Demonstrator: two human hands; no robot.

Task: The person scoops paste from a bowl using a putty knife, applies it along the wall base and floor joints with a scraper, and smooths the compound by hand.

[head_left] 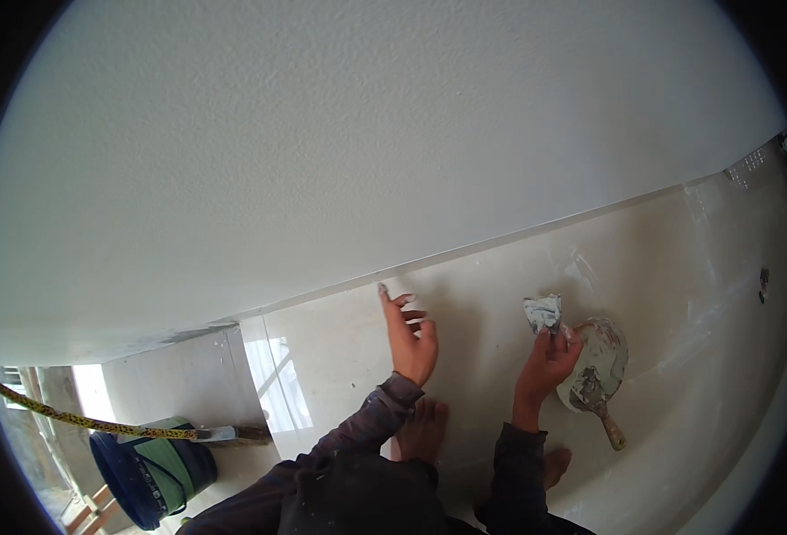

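Observation:
My left hand (413,343) reaches to the foot of the white wall (393,152). Its index finger points at the seam where wall meets floor, fingertip smudged white; the other fingers are loosely bent and apart, holding nothing. My right hand (547,364) is closed on a putty knife (543,308), its blade loaded with white putty and its handle mostly hidden by my fingers. Beside that hand, a rounded putty-smeared board (604,348) with a short wooden handle (613,432) rests on the floor.
A dark blue bucket (199,464) with a green label stands at the lower left. A long-handled brush (252,435), its handle patterned yellow and black, reaches across it. My bare feet (422,430) are on the pale tiled floor (340,366). Small debris (763,285) lies far right.

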